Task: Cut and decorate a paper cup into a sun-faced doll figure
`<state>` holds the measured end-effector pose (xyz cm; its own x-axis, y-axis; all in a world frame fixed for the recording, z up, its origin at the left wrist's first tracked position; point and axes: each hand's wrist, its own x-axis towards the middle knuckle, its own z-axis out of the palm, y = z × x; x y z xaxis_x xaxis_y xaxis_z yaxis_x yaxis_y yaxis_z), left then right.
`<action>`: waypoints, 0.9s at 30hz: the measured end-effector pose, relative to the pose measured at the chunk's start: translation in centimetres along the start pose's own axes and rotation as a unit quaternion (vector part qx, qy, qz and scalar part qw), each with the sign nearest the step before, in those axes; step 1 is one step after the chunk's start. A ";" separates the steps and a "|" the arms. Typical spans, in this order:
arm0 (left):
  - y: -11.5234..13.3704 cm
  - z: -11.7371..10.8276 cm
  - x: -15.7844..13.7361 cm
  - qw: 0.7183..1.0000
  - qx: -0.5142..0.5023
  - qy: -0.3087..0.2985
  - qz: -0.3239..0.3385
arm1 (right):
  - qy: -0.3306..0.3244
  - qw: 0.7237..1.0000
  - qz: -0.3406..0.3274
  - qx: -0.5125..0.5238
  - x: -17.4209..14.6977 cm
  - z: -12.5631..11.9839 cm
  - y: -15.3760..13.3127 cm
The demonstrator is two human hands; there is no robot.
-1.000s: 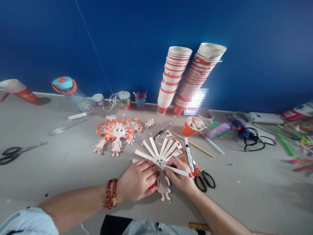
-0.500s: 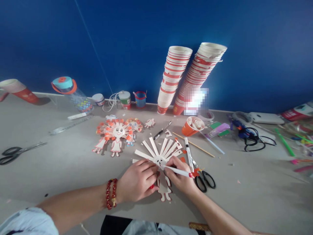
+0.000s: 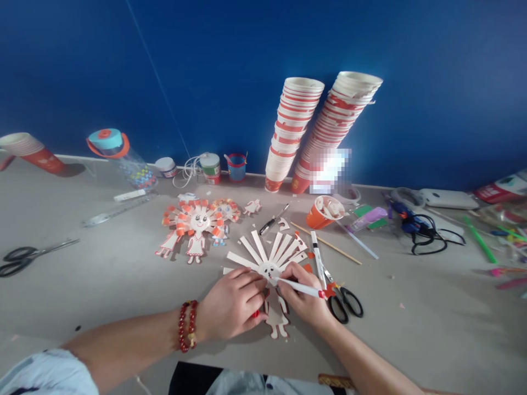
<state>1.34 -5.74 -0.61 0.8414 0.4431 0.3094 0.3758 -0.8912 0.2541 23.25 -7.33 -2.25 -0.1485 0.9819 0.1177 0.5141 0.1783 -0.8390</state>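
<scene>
A white paper doll [image 3: 276, 312] lies on the table, long paper strips fanned around its round face [image 3: 269, 270]. Eyes and a small mouth are drawn on the face. My right hand [image 3: 307, 299] is closed around a white marker with a red end [image 3: 302, 287], its tip at the lower part of the face. From the other side, my left hand [image 3: 233, 304] holds the doll down with curled fingers at the face's edge. A small red piece [image 3: 256, 314], perhaps a cap, shows between its thumb and fingers.
Finished paper dolls [image 3: 197, 230] lie at the upper left. Black-handled scissors [image 3: 346, 304] and a white marker [image 3: 318, 258] are beside my right hand. Behind are an orange cup of scraps [image 3: 325, 213], a wooden stick [image 3: 329, 244] and tall paper-cup stacks [image 3: 294, 126]. More scissors [image 3: 28, 258] lie left.
A little red now shows at the doll's mouth, by the marker tip. Both hands stay in nearly the same place.
</scene>
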 end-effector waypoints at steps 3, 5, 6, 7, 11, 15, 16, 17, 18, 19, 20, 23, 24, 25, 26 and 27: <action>0.0 0.1 0.0 1.000 -0.003 0.004 0.000 | 0.000 1.000 0.002 0.000 0.0 0.0 0.0; 0.0 0.1 0.0 1.000 -0.002 0.003 -0.001 | 0.001 1.000 0.001 0.000 0.0 0.0 0.0; 0.0 0.1 0.0 1.000 -0.002 0.002 -0.002 | 0.001 1.000 -0.001 0.000 0.1 0.0 0.0; 0.0 0.1 0.0 1.000 -0.001 0.002 -0.002 | 0.001 1.000 -0.004 0.000 0.1 0.0 0.0; 0.0 0.1 0.0 1.000 -0.003 0.000 -0.003 | -0.004 1.000 -0.007 -0.002 0.1 0.0 -0.1; 0.0 0.1 0.0 1.000 -0.003 0.001 -0.003 | -0.006 1.000 -0.005 -0.009 0.0 0.0 -0.1; 0.0 0.1 0.0 1.000 -0.004 0.001 -0.004 | -0.007 1.000 -0.005 -0.010 0.0 0.0 -0.1; 0.0 0.1 0.0 1.000 -0.005 0.002 -0.004 | -0.008 1.000 -0.005 -0.009 0.0 0.0 0.0; 0.0 0.1 0.0 1.000 -0.005 0.002 -0.004 | -0.008 1.000 -0.005 -0.007 0.0 0.0 0.0; 0.0 0.1 0.0 1.000 -0.005 0.002 -0.004 | -0.008 1.000 -0.005 -0.005 0.0 0.0 0.0; 0.0 0.1 0.0 1.000 -0.005 0.001 -0.004 | -0.008 1.000 -0.005 -0.003 0.0 0.0 0.0; 0.0 0.0 0.0 1.000 -0.007 0.000 -0.002 | -0.008 1.000 -0.005 0.002 0.0 0.1 0.1; 0.0 0.0 0.0 1.000 -0.007 -0.001 -0.002 | -0.008 1.000 -0.005 0.004 0.0 0.1 0.1; 0.0 0.0 0.0 1.000 -0.008 -0.001 -0.001 | -0.008 1.000 -0.004 0.005 0.0 0.1 0.1; 0.1 0.0 0.0 1.000 -0.008 -0.001 -0.001 | -0.008 1.000 -0.003 0.007 0.0 0.1 0.1; 0.1 0.0 0.0 1.000 -0.008 -0.001 -0.002 | -0.007 1.000 -0.002 0.009 0.0 0.0 0.1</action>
<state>1.37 -5.79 -0.58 0.8405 0.4467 0.3067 0.3734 -0.8877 0.2695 23.26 -7.32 -2.31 -0.1634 0.9800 0.1136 0.4984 0.1814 -0.8478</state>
